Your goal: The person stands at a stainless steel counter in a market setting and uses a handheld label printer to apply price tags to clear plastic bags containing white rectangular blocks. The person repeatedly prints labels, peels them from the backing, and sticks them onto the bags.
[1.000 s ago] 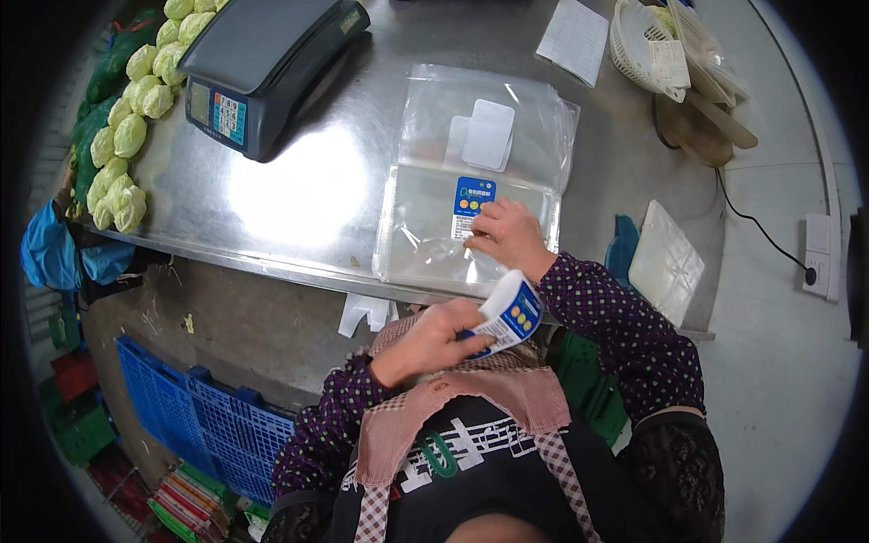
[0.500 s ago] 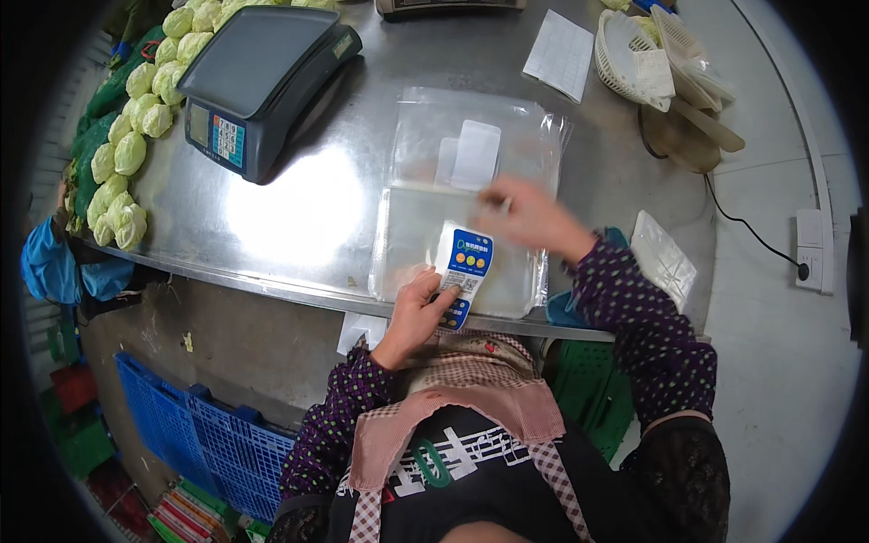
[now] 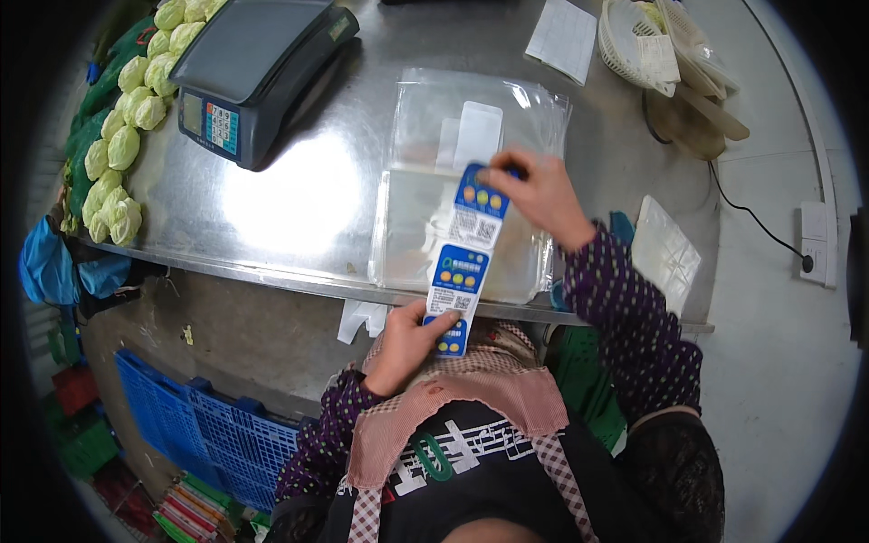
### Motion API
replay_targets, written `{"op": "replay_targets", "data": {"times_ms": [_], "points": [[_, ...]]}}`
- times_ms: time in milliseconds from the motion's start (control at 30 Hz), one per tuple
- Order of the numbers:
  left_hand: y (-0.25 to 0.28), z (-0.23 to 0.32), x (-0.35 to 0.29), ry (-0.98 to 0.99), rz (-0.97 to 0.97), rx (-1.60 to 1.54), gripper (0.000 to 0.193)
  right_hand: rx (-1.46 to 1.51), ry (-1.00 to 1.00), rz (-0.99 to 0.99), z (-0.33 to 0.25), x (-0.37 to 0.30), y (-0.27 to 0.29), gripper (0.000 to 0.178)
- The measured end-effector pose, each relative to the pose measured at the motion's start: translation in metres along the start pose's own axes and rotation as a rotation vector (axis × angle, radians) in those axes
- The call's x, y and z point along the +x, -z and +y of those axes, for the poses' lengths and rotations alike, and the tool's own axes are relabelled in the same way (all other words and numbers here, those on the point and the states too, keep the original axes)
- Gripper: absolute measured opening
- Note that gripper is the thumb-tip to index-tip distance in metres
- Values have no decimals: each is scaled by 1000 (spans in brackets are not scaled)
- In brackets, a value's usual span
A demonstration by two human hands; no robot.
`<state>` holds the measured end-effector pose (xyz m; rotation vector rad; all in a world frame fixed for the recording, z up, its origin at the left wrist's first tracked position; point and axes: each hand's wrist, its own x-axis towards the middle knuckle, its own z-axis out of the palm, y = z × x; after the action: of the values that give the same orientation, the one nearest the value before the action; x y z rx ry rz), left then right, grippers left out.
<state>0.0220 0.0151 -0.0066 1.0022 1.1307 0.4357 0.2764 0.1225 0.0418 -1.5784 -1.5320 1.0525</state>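
A strip of blue-and-white printed labels [image 3: 460, 262] stretches between my hands at the table's front edge. My left hand [image 3: 409, 342] grips its lower part, the thumb lying across the labels. At the strip's top, my right hand [image 3: 534, 188] pinches the uppermost label between thumb and fingers. Under the strip lies a stack of clear plastic bags [image 3: 407, 235], flat on the metal table. Farther up on the bags, a blank white label [image 3: 478, 134] shows.
A grey weighing scale [image 3: 244, 63] stands at the left, beside piled pale-green cabbages [image 3: 124, 147]. White baskets [image 3: 625, 45] and a paper sheet [image 3: 561, 41] are at the far right. A plastic-wrapped white pack [image 3: 665, 253] lies right of my arm. A blue pallet [image 3: 217, 434] is below.
My right hand has come onto the strip's upper end and now pinches it. The strip extends longer between my hands, and my left hand has shifted slightly down toward me.
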Motion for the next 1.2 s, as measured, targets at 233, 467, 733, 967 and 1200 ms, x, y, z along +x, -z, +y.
{"op": "replay_targets", "data": {"times_ms": [233,467,733,967,1200], "points": [[3,-5,-11,-90,-66,124,24,-673,139,160,50,1,-37,56],[5,15,-5,-350,-301,213,22,-647,410,-114,69,-36,-41,36],[-3,36,13,-545,-379,355,21,-628,480,-13,68,-42,-46,26],[1,33,24,-540,-379,430,23,-559,484,2,64,-44,-43,17],[3,13,56,-780,-70,503,17,-353,296,-128,82,-36,-34,11]]}}
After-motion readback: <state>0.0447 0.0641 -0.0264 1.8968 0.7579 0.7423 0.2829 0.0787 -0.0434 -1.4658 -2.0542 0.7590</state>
